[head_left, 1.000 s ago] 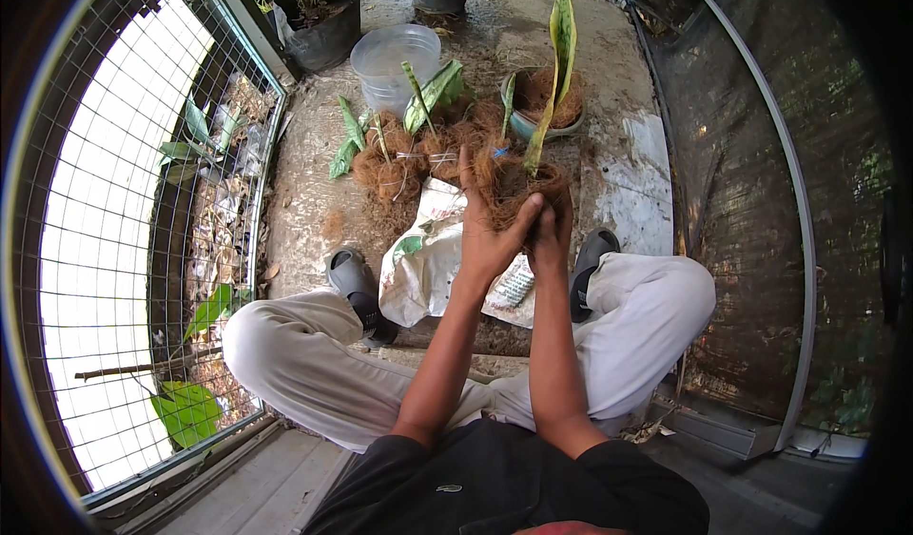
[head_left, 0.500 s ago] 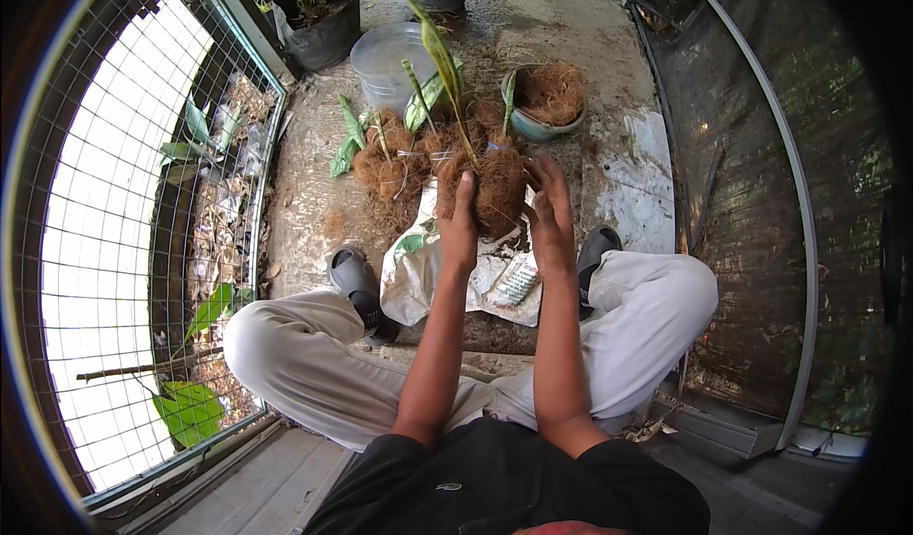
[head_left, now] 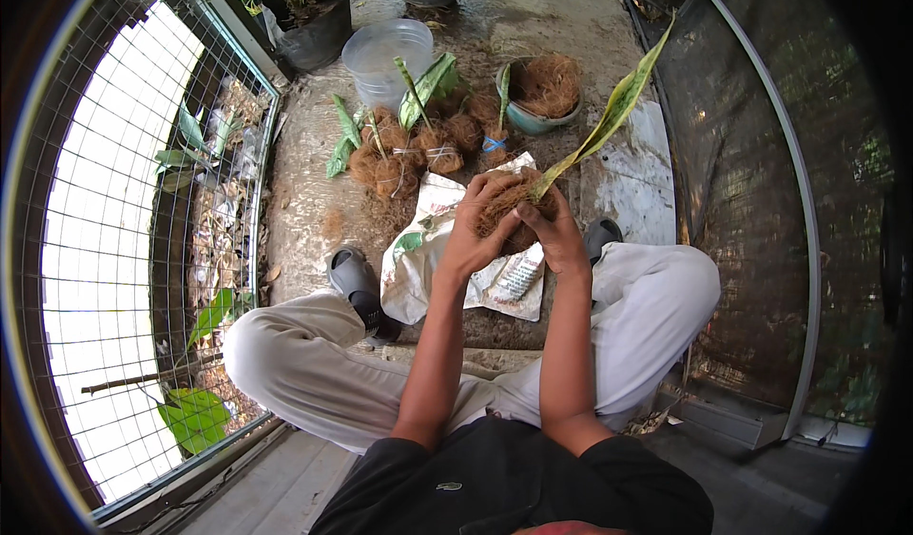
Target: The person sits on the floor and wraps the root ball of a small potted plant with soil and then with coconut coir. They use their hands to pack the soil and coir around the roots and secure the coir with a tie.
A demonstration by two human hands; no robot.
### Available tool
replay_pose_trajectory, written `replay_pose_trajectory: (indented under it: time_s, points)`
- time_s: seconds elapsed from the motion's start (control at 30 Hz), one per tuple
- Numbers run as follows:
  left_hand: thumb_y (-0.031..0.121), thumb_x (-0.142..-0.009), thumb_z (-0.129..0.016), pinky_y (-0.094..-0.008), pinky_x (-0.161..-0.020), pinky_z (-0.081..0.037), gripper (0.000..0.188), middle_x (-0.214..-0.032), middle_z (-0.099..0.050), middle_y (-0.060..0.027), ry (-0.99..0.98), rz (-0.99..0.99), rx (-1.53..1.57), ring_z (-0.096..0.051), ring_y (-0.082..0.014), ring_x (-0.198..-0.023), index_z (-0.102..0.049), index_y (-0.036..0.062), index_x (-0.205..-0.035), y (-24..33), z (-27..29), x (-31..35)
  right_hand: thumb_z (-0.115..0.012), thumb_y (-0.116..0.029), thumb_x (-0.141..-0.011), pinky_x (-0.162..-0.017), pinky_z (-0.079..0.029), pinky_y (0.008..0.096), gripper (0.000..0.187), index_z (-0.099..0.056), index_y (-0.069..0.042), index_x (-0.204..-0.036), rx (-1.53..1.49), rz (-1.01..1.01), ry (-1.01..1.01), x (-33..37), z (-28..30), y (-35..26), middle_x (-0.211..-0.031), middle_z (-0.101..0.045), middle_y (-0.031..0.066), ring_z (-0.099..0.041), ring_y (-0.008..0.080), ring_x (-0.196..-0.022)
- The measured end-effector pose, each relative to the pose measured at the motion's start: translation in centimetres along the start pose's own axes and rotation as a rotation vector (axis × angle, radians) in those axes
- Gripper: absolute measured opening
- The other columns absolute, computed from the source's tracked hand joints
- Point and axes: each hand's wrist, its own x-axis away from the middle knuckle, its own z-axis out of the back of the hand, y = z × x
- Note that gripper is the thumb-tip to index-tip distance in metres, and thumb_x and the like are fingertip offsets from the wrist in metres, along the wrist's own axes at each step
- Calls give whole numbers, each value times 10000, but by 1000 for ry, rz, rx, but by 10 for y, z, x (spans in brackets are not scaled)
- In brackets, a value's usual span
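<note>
Between my two hands is a snake plant, its root end wrapped in a ball of brown coconut fibre. The long yellow-green leaf tilts up to the right. My left hand is closed around the ball's left side, and my right hand grips its right side, with both thumbs over the near face. Part of the ball is hidden by my fingers. Beneath lies a white printed sack. Beyond it stand several fibre-wrapped cuttings, tied with string; one wrapped cutting has blue string.
A teal pot of loose coconut fibre stands behind the cuttings, with a clear plastic tub to its left. Black plant bags sit farther back. Wire mesh borders the left; dark netting borders the right.
The wrapped plant has come nearer and turned, so its leaf now leans to the right instead of up-left. My right hand has closed on the ball; my left has shifted its grip.
</note>
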Motion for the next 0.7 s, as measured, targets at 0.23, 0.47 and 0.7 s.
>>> replay_pose_trajectory:
  time_s: [0.23, 0.47, 0.7]
  points:
    - [312, -894, -591, -403, -1038, -386, 398, -1378, -435, -145, 39, -99, -75, -483, -298, -1243, -624, 47, -1189, -7, -6, 1, -777, -232, -814, -973, -440, 310, 695, -432, 2, -1370, 26, -50, -18, -2, 6, 2, -1253, -547, 91, -530, 164, -1137]
    - [332, -944, -545, -413, -1054, -375, 387, -1293, -574, -157, 23, -152, -203, -508, -316, -1244, -647, 30, -1162, -14, -4, 1, -733, -285, -854, -994, -424, 311, 641, -460, 3, -1357, 4, 101, 37, 0, -7, 2, -1258, -557, 103, -524, 177, -1163]
    - [286, -982, -488, -365, -1026, -393, 437, -1269, -584, -130, 149, 1, -31, -523, -245, -1212, -496, 13, -1324, -10, -17, 9, -672, -188, -893, -962, -430, 277, 450, -554, 12, -1279, -9, -2, 107, -4, -4, 6, -1185, -610, 86, -562, 126, -1071]
